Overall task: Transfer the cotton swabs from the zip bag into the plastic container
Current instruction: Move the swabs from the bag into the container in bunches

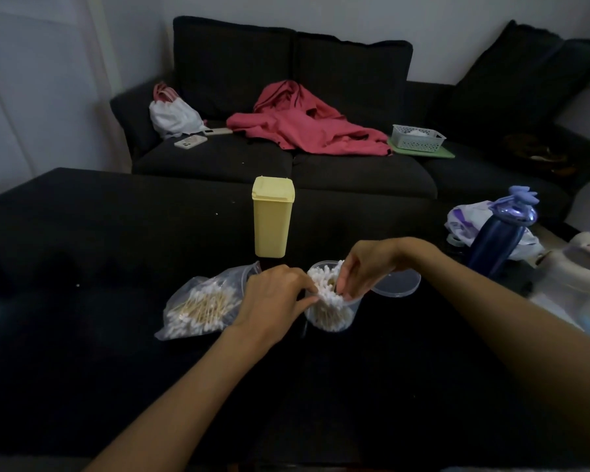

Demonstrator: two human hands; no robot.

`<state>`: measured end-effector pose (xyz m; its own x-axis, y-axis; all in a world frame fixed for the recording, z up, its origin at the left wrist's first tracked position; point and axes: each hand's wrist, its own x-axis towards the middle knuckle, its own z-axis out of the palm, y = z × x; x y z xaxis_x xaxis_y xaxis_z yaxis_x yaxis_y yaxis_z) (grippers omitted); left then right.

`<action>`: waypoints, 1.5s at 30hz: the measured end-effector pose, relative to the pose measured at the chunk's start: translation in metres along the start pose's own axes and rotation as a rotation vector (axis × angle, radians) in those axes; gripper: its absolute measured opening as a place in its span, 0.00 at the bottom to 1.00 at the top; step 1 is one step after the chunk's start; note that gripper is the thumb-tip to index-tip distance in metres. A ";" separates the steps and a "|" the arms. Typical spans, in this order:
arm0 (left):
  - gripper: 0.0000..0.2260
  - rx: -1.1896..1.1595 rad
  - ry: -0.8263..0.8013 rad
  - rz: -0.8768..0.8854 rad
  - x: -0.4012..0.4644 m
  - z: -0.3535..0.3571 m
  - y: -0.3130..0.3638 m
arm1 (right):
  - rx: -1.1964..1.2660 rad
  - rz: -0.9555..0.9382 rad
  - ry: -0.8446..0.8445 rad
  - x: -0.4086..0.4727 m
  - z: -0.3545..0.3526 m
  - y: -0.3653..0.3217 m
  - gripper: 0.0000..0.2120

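Head | left hand, right hand pinch fluffy swabs; round clear container

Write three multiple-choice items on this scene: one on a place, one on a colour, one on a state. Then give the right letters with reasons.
1. Where does the zip bag lie relative to the plastic container?
A. to its left
B. to its right
C. on the sofa

2. What colour is the tall lidded box behind the hands?
A. red
B. yellow
C. blue

3. What state is the plastic container in?
A. lid on
B. open and empty
C. open, with cotton swabs standing in it

Answers:
1 A, the bag lies left of the container, beside the left hand.
2 B, its lid and body are pale yellow.
3 C, the clear lid lies beside it while the right hand fingers the swabs.
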<state>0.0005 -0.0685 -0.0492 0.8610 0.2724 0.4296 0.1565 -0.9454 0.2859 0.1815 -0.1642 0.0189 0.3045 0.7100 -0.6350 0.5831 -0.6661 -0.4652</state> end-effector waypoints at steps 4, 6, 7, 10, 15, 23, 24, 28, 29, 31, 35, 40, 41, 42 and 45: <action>0.09 -0.012 -0.017 -0.018 0.000 -0.001 0.002 | 0.041 -0.047 0.006 -0.002 0.002 0.006 0.06; 0.11 -0.007 -0.023 -0.034 -0.002 -0.007 0.003 | 0.132 -0.045 0.023 -0.009 -0.003 0.007 0.08; 0.12 0.002 -0.013 -0.051 -0.005 -0.012 0.001 | 0.140 -0.047 0.070 -0.013 -0.005 0.006 0.08; 0.13 0.033 0.048 -0.177 -0.016 -0.035 -0.015 | 0.069 -0.137 0.430 -0.020 0.003 -0.004 0.04; 0.17 0.015 0.100 -0.448 -0.056 -0.061 -0.069 | 0.295 -0.339 0.673 -0.020 0.067 -0.052 0.05; 0.22 -0.178 -0.159 -0.543 -0.074 -0.050 -0.104 | 0.249 -0.184 0.646 0.038 0.146 -0.077 0.22; 0.21 -0.195 -0.188 -0.543 -0.073 -0.048 -0.101 | 0.236 -0.195 0.642 0.041 0.147 -0.077 0.20; 0.23 -0.192 -0.289 -0.623 -0.067 -0.047 -0.098 | 0.379 -0.270 0.469 0.033 0.140 -0.076 0.08; 0.26 -0.233 -0.328 -0.651 -0.065 -0.047 -0.100 | 0.423 -0.266 0.416 0.027 0.136 -0.075 0.08; 0.33 -0.314 -0.423 -0.698 -0.063 -0.047 -0.101 | 0.439 -0.258 0.424 0.021 0.130 -0.068 0.10; 0.14 -0.358 -0.514 -0.678 -0.063 -0.047 -0.094 | 0.368 -0.258 0.504 0.020 0.128 -0.062 0.08; 0.16 -0.574 -0.497 -0.701 -0.064 -0.050 -0.092 | 0.277 -0.123 0.462 0.021 0.133 -0.065 0.10; 0.16 -0.629 -0.495 -0.695 -0.065 -0.051 -0.091 | 0.250 -0.088 0.456 0.021 0.133 -0.065 0.12; 0.16 -0.680 -0.496 -0.680 -0.066 -0.051 -0.090 | 0.223 -0.055 0.443 0.021 0.133 -0.065 0.14; 0.17 -0.757 -0.511 -0.637 -0.067 -0.052 -0.089 | 0.169 0.006 0.388 0.022 0.135 -0.066 0.15</action>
<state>-0.0964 0.0067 -0.0595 0.8534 0.3991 -0.3352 0.4554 -0.2585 0.8519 0.0476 -0.1357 -0.0474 0.5876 0.7176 -0.3739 0.4580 -0.6758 -0.5775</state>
